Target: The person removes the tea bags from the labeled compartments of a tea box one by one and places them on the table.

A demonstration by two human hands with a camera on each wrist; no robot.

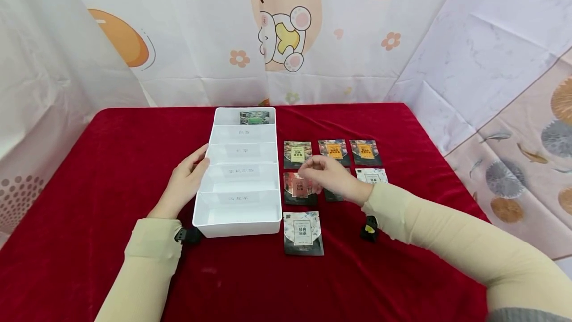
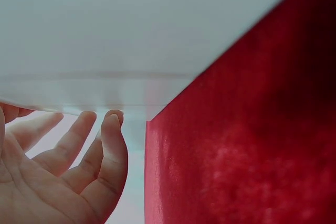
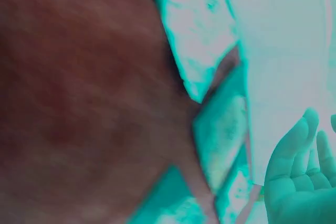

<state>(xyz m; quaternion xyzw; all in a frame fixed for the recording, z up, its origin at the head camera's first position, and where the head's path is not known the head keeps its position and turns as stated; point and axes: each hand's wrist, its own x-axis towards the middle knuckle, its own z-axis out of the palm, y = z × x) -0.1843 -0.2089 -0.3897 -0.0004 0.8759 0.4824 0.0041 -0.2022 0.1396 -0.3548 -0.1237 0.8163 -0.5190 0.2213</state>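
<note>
A white divided box (image 1: 241, 212) lies lengthwise on the table, with printed labels on its dividers. My left hand (image 1: 187, 178) rests against its left side; in the left wrist view the fingertips (image 2: 113, 121) meet the box's edge. Inside the far compartment is a green and black tea sachet (image 1: 254, 118). To the right of the box my right hand (image 1: 330, 177) hovers over the red tea sachet (image 1: 295, 198), fingers loosely bent with nothing held. Its wrist partly hides another dark sachet (image 1: 332, 196). A white tea sachet (image 1: 303, 232) lies nearest me.
Behind the right hand lie a yellow-green labelled sachet (image 1: 297, 154) and two orange-labelled ones, one at the right (image 1: 364, 152). Another white sachet (image 1: 372, 175) is beside the right cuff. Red cloth (image 1: 111, 163) covers the table, and a patterned curtain (image 1: 192, 39) hangs behind.
</note>
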